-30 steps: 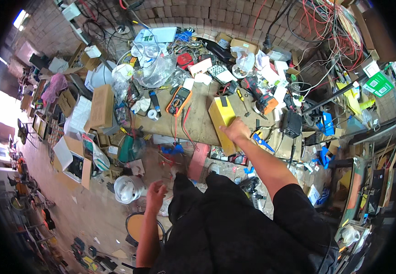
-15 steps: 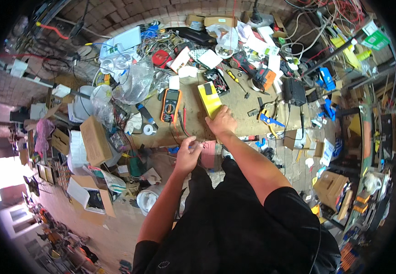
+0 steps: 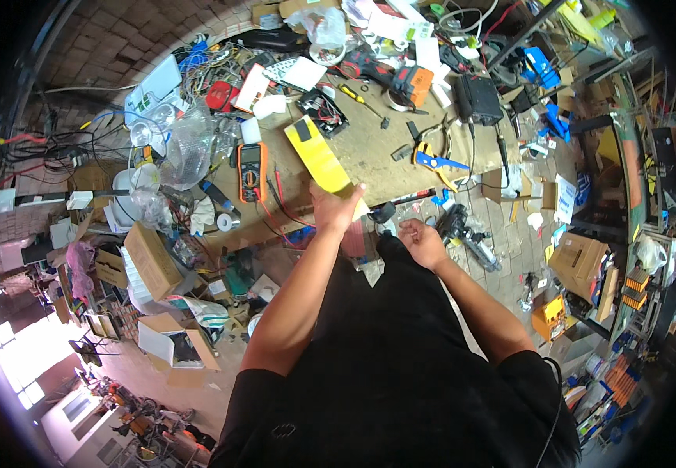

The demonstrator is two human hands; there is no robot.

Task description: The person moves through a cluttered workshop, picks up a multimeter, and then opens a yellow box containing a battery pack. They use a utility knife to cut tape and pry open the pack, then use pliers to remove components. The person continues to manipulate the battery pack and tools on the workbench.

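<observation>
My left hand (image 3: pixel 335 209) grips the near end of a long flat yellow box (image 3: pixel 316 153) that lies on the wooden workbench (image 3: pixel 377 160) and points away from me. My right hand (image 3: pixel 424 242) hangs just off the bench's front edge, to the right of the box, fingers loose and holding nothing. An orange multimeter (image 3: pixel 252 171) lies left of the yellow box, with red and black leads trailing toward my left hand.
The bench is crowded: blue-handled pliers (image 3: pixel 435 161), a black box (image 3: pixel 478 97), a red and black power tool (image 3: pixel 388 72), clear plastic bags (image 3: pixel 186 144) and tangled wires at the back. Cardboard boxes (image 3: pixel 150 261) stand on the brick floor at left, more clutter at right.
My left hand rose from beside my leg and took hold of the yellow box. My right hand let go of the box and drew back off the bench edge.
</observation>
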